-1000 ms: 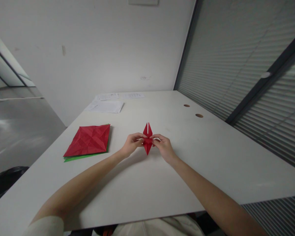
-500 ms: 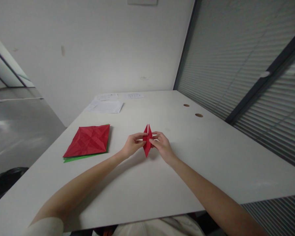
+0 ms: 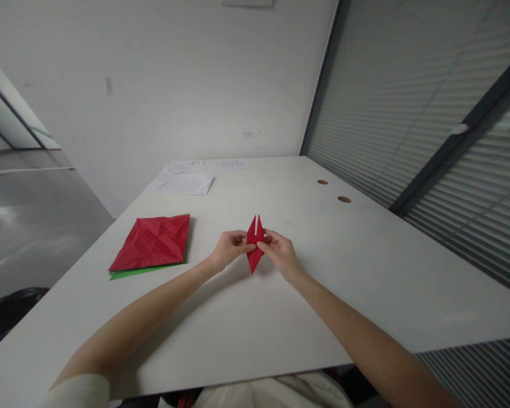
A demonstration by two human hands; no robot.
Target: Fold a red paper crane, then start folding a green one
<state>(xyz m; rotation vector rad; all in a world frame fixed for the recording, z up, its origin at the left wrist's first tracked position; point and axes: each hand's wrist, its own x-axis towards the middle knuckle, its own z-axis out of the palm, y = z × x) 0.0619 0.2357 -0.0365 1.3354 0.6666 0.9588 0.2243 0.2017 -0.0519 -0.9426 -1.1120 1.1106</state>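
A small folded red paper [image 3: 254,230] is held between my two hands over the middle of the white table. It has a narrow diamond shape, with two points at the top split by a slit and one point below. My left hand [image 3: 230,249] pinches its left side, thumb on the front and fingers behind. From the right, my right hand [image 3: 280,253] grips it the same way, the thumb near the centre. Both thumb tips lie close together on the front. The fingers behind the paper are partly hidden.
Creased red paper [image 3: 155,242] lies on green sheets [image 3: 147,273] at the left of the table [image 3: 255,328]. White printed papers [image 3: 185,183] rest at the far left. Two round holes [image 3: 344,199] are near the right edge, beside window blinds [image 3: 391,113]. A black bag [image 3: 12,314] is at lower left.
My left fingers have slipped from the front of the folded paper to behind it. Both thumbs now press on its front, and more of its upper part shows.
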